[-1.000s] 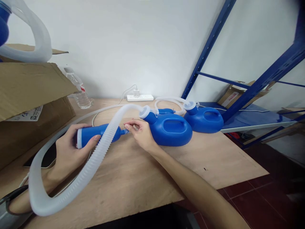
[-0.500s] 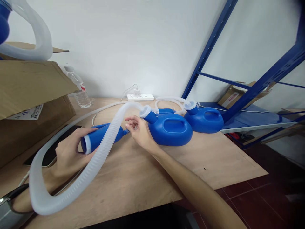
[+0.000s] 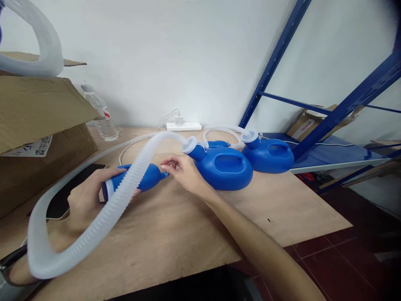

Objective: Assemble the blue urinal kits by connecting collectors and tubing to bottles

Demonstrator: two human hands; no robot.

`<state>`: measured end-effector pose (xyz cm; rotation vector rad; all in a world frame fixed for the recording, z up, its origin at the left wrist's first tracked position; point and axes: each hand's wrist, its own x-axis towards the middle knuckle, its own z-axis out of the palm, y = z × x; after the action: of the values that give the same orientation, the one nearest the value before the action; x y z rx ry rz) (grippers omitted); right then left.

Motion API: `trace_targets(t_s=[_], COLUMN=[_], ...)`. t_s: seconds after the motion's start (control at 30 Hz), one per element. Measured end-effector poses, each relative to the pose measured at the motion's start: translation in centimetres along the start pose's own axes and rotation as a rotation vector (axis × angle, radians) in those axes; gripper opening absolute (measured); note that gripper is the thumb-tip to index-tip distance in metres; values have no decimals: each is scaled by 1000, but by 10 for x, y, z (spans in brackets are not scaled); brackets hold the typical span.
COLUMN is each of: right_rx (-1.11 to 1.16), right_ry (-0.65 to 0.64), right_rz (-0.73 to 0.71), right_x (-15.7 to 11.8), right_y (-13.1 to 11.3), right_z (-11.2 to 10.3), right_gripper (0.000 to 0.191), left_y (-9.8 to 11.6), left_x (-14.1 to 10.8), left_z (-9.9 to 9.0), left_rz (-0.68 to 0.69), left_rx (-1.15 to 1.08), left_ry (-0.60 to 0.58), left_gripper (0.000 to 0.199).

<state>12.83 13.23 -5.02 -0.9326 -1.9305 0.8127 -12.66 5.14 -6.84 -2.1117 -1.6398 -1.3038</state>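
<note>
Across the lower view, a pale wooden tabletop (image 3: 200, 238) is seen, bordered at the right by a blue shelving rack (image 3: 278, 58) and loaded at the left with an open cardboard box (image 3: 28, 179). Beyond the right hand, two handled blue jugs are set side by side: the nearer jug (image 3: 219, 180) and the farther jug (image 3: 274, 166), both capped in white. From the nearer jug's cap, a translucent corrugated hose (image 3: 125, 190) is draped towards the left and crossed in front of a blue bottle-shaped receiver (image 3: 149, 177). Just above the tabletop, left of the nearer jug, the receiver is gripped near its pale collar by the left hand (image 3: 83, 196), with its narrow tip pointed right.

At that tip, a small clear fitting (image 3: 166, 174) is attended to by the right hand (image 3: 188, 173); its thumb and forefinger are brought close together beside it, though whether anything is pinched cannot be told. The step in hand is judged to be fine work at this end, with the receiver steadied by the left hand. For any further move there, the receiver would need to be held firmly, the fitting met squarely by the fingertips, and the hose kept from tugging or hiding the tip.
</note>
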Motion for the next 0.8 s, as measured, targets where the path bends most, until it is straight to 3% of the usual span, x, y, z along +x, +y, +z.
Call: trace_targets(t_s=[0.07, 0.13, 0.23, 0.33, 0.43, 0.67, 0.8], right_rx=[-11, -11, -59, -235, -417, -548, -567], right_ry=[-46, -42, 12, -5, -16, 65, 59], right_rz=[-28, -52, -122, -239, -297, -396, -479], right_x=[-1, -3, -7, -12, -15, -13, -13], right_y=[1, 2, 2, 2, 6, 21, 24], right_z=[-2, -3, -2, 0, 4, 5, 1], right_gripper=[12, 15, 19, 37, 45, 30, 29], left_y=[0, 2, 7, 10, 9, 16, 12], left_x=[0, 0, 6, 15, 22, 19, 22], left_z=[1, 3, 3, 1, -2, -7, -13], left_rz=[95, 75, -100, -284, -383, -449, -381], left_rx=[28, 32, -21, -106, -163, -195, -101], left_ry=[61, 144, 162, 163, 133, -47, -118], left_gripper=[50, 48, 44, 34, 32, 34, 37])
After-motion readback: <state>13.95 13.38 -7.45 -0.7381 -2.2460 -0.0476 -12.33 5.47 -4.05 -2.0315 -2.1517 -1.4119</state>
